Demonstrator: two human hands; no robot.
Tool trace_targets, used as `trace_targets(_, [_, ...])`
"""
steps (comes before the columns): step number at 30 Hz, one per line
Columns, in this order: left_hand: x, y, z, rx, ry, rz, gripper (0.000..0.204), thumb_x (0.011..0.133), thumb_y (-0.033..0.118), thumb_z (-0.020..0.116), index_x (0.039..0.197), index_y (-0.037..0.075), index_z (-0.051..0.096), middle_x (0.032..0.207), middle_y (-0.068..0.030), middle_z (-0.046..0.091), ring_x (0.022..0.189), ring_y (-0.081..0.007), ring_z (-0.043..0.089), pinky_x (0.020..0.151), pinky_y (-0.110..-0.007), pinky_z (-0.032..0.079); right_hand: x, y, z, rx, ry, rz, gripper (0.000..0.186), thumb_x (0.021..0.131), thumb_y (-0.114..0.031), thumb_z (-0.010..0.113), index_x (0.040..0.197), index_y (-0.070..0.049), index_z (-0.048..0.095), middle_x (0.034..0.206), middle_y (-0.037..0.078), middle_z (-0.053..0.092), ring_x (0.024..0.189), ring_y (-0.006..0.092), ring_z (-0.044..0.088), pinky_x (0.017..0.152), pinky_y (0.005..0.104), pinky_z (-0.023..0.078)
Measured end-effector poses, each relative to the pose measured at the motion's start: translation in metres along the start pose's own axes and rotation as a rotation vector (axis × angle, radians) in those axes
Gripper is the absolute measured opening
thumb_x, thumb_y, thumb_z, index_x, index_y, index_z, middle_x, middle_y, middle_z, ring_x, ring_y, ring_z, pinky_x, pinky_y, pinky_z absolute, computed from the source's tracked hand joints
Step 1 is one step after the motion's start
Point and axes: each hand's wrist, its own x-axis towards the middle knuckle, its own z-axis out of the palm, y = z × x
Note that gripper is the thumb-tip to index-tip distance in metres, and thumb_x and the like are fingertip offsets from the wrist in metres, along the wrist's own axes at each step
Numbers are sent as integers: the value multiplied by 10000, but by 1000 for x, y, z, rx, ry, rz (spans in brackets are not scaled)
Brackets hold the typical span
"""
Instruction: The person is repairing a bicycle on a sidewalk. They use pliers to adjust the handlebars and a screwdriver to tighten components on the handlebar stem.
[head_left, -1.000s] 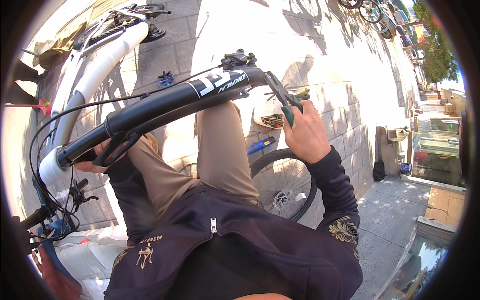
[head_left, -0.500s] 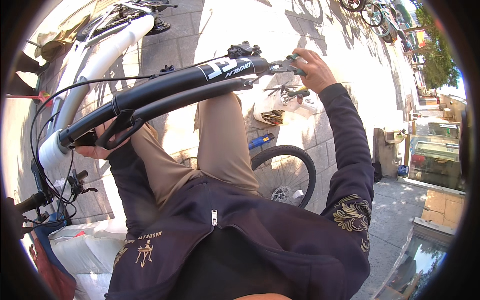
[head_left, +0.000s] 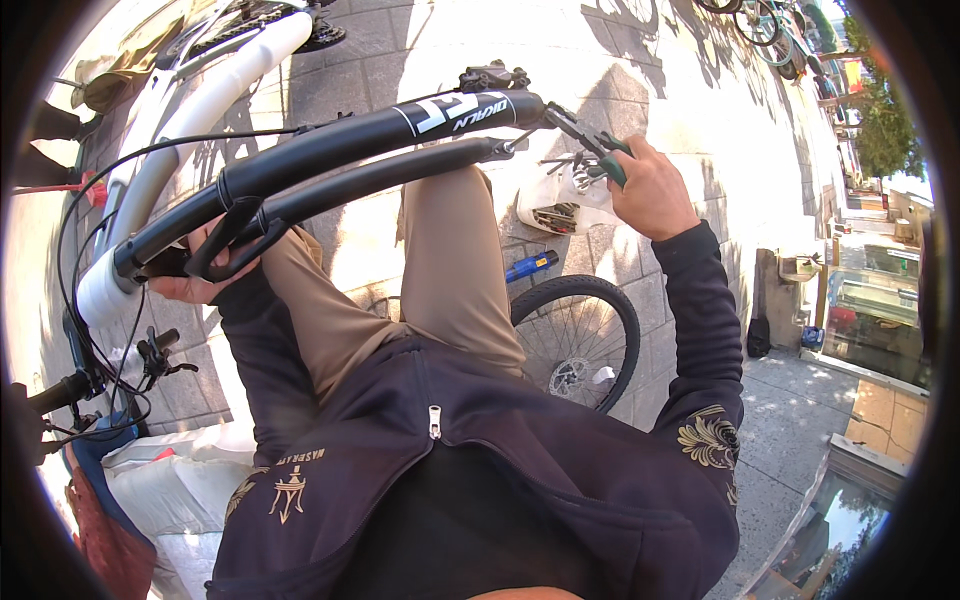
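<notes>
A black bicycle fork lies diagonally above my tan-trousered knees, attached to a white frame at a white-wrapped head tube. Cables arch beside it to the handlebar. My left hand, partly hidden, is closed round the fork near its crown. My right hand grips green-handled pliers, whose jaws are at the far end of the upper fork leg. Just beyond is a black brake caliper. A white container of tools sits on the paving below.
A wheel and blue cylindrical tool lie near my knees. Parked bicycles stand upper right, a glass case right, pale sacks lower left. What look like someone's dark-clad legs show at upper left.
My right hand rose with the pliers, then came partly back down, swinging the handles down and right. The fork sits slightly higher in view. My left hand keeps its hold.
</notes>
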Motion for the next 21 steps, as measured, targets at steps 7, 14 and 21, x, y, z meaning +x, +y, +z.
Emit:
trace_targets(7, [13, 12, 9, 34, 51, -171, 500, 980, 459, 766, 1083, -27, 702, 1363, -193, 524, 1433, -377, 385, 1156, -589, 391, 49, 57, 20, -30, 119, -282, 283, 844, -49, 743, 1124, -74, 768, 1325, 113, 658, 1146, 357, 672, 999, 454, 545])
trace_targets(14, [23, 0, 23, 98, 12, -29, 494, 994, 487, 751, 1182, 32, 716, 1320, -180, 605, 1371, -306, 468, 1186, -639, 363, 19, 25, -3, 11, 4, -168, 256, 853, -20, 741, 1107, -31, 771, 1214, 148, 663, 1061, 368, 693, 940, 457, 557])
trace_targets(21, [35, 17, 37, -78, -27, -234, 454, 1061, 453, 675, 1428, 188, 699, 1430, -209, 625, 1486, -314, 402, 1300, -694, 227, -12, 20, 10, 405, 67, 142, 155, 982, -81, 684, 1095, -52, 786, 1093, 125, 673, 948, 289, 733, 884, 427, 558])
